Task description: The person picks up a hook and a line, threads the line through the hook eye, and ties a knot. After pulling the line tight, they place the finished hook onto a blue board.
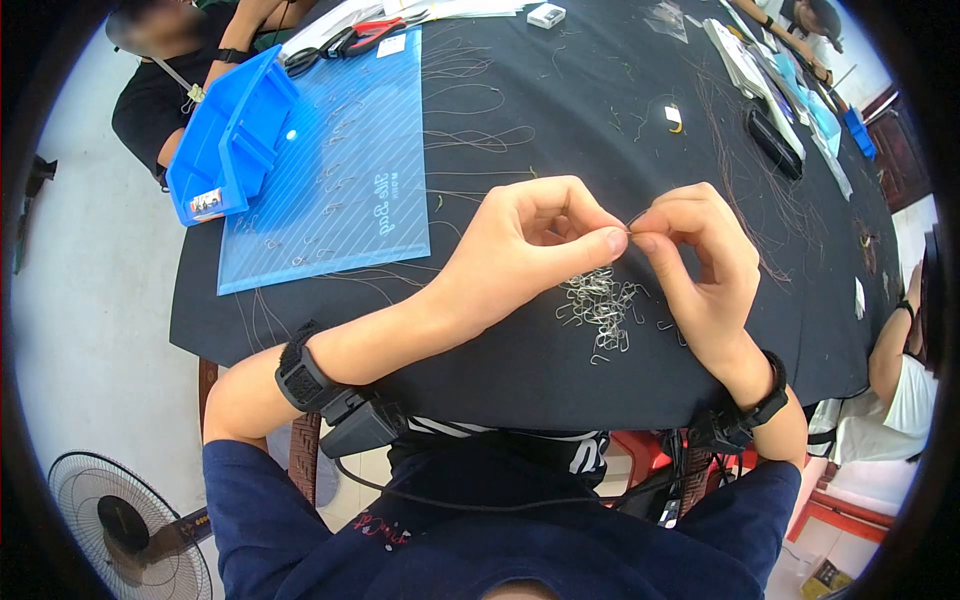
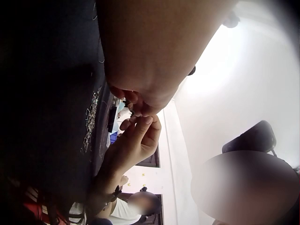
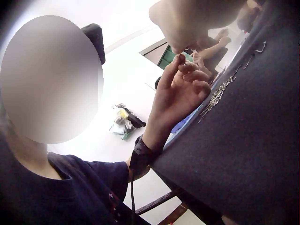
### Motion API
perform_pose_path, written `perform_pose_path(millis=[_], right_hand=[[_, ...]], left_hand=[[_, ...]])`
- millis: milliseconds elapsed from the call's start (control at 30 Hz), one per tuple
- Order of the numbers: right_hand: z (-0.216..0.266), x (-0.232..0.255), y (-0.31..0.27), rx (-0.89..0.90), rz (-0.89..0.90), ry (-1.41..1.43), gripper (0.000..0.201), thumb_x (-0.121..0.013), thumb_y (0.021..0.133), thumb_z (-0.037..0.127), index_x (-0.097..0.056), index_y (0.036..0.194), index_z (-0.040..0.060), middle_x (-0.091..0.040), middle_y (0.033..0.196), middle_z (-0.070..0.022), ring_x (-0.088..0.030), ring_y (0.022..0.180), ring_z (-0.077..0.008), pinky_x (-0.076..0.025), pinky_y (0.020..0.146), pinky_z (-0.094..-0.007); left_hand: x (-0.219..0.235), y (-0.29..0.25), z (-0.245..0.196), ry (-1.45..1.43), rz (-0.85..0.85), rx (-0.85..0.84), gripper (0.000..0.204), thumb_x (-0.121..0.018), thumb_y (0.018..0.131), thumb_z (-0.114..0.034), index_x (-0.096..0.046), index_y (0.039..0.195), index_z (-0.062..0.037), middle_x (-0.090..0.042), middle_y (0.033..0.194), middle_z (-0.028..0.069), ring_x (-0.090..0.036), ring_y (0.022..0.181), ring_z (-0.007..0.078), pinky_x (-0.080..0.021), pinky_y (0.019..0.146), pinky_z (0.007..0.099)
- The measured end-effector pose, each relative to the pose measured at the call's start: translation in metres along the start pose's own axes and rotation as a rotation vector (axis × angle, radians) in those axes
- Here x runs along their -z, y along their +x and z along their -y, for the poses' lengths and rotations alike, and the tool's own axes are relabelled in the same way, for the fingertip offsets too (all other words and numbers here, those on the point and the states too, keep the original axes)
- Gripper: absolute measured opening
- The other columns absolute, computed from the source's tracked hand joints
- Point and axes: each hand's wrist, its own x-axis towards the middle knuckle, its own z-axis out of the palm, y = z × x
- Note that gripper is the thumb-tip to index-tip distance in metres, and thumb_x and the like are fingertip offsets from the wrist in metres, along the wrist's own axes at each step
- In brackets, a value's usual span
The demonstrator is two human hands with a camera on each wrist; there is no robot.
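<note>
My left hand (image 1: pixel 535 228) and right hand (image 1: pixel 705 250) meet fingertip to fingertip over the black-covered table (image 1: pixel 480 370). Each pinches a thin brown line (image 1: pixel 631 231) between thumb and index finger; most of it is hidden by the fingertips, and I cannot tell whether a hook is on it. Just below the hands lies a loose pile of small silver hooks (image 1: pixel 603 312), a few strays beside it. The left wrist view also has the pinching right hand (image 2: pixel 138 140) and the hooks (image 2: pixel 90 123). In the right wrist view, the left hand (image 3: pixel 180 89) is raised above the tabletop.
To the left lies a blue striped file bag (image 1: pixel 370 190) with hooks in rows and looped brown lines trailing off it. A blue bin (image 1: pixel 235 140) and red-handled pliers (image 1: pixel 372 36) sit on it. Tangled lines (image 1: pixel 735 170) and a black case (image 1: pixel 775 142) are at right. Other people sit around.
</note>
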Motion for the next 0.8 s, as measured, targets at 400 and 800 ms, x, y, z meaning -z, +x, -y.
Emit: perform_pose_path(millis=[400,800], right_hand=[[-0.0013,-0.0003,0.0002,0.043,0.011,-0.008,0.014,-0.068,0.074,-0.008,-0.061,0.085,-0.0016,-0.063,0.083,-0.0098,-0.06,0.069,-0.0172,-0.047,0.056,-0.0254],[-0.0008,0.0005,-0.0004,-0.013,0.01,0.073,0.014,-0.069,0.073,-0.008,-0.064,0.085,-0.0014,-0.062,0.083,-0.0094,-0.06,0.07,-0.0157,-0.048,0.057,-0.0249]], left_hand=[[-0.0008,-0.0001,-0.0017,-0.043,0.005,0.026,0.013,-0.067,0.087,-0.012,-0.064,0.095,-0.0029,-0.065,0.091,0.0021,-0.058,0.087,0.0063,-0.045,0.08,0.0231],[-0.0011,-0.0018,-0.005,0.029,-0.054,-0.028,0.011,-0.068,0.085,-0.008,-0.063,0.093,-0.0022,-0.065,0.091,0.0029,-0.059,0.086,0.0061,-0.046,0.077,0.0207]])
